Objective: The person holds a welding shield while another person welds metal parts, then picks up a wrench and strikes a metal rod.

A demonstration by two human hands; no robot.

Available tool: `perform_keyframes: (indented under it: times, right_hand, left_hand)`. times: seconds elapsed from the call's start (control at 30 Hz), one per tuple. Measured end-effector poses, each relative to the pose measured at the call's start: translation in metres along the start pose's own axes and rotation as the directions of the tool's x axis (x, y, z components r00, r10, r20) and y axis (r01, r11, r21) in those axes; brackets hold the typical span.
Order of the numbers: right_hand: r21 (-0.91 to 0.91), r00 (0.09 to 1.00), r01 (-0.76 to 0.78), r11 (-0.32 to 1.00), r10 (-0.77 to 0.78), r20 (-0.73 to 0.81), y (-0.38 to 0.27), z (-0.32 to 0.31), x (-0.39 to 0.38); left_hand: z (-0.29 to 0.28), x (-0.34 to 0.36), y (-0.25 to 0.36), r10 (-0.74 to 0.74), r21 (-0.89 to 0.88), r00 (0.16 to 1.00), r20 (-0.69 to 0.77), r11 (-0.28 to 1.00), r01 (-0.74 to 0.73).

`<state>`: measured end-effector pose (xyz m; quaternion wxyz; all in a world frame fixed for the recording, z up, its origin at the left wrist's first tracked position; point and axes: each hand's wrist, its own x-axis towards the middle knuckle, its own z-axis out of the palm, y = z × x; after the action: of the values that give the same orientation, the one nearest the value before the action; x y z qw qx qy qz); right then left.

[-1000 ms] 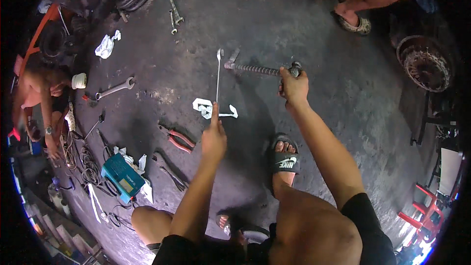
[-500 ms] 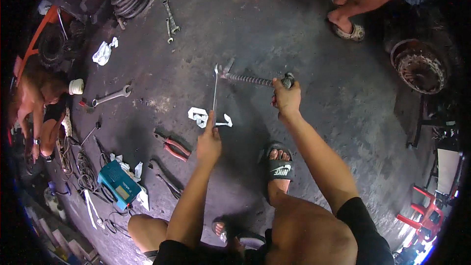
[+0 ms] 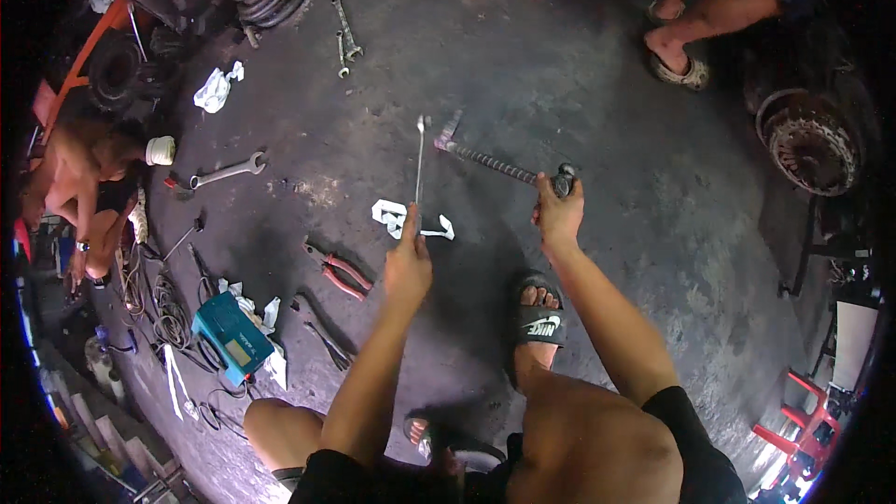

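Observation:
My left hand (image 3: pixel 408 273) is closed around the lower end of a slim shiny wrench (image 3: pixel 420 166), seen nearly edge-on and pointing away from me. In my right hand (image 3: pixel 560 217) is a ribbed steel bar (image 3: pixel 495 162), gripped near its rounded dark metal end (image 3: pixel 565 177). The bar slants to the far left and finishes in a short angled piece (image 3: pixel 448 131), close to the wrench's tip but apart from it. On the floor beyond my left hand lies crumpled white paper (image 3: pixel 390 216). Red-handled pliers (image 3: pixel 342 273) and another long-handled tool (image 3: pixel 322 334) rest left of my forearm.
A teal box-shaped machine (image 3: pixel 231 338) with cables (image 3: pixel 166 317) sits at lower left. Several wrenches (image 3: pixel 227 171) lie farther off. One person (image 3: pixel 82 173) crouches at the left; another's legs (image 3: pixel 714 19) show at far right, near a round metal part (image 3: pixel 812 145). A red stool (image 3: pixel 801 425) stands lower right.
The view has shifted, so the floor things appear slightly farther right. The ribbed bar now slopes more, its far end a little farther from the wrench's tip. Both hands keep their hold.

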<state>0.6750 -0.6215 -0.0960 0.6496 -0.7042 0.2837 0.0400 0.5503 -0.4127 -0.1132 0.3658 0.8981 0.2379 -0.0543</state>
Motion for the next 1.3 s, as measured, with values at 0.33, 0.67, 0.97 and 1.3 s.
perform_keyframes:
  times: [0.33,0.67,0.97,1.3]
  right_hand:
    - [0.079,0.984,0.148,0.986,-0.154,0.090,0.023,-0.011,-0.004]
    - [0.024,0.969,0.175,0.984,-0.176,0.174,0.048,-0.026,0.004]
    - [0.016,0.964,0.179,0.984,-0.179,0.196,0.061,-0.031,0.008]
    - [-0.115,0.920,0.282,0.952,-0.235,0.312,0.087,-0.050,0.031]
  left_hand:
    - [-0.006,0.008,0.001,0.021,-0.038,0.998,0.062,0.999,-0.019]
    - [-0.002,0.013,-0.005,0.030,-0.040,1.000,0.009,0.999,-0.030]
    - [-0.015,0.012,-0.003,-0.043,-0.072,0.996,0.076,0.996,0.049]
    - [-0.020,0.017,-0.017,0.083,-0.059,0.995,-0.050,0.995,-0.086]
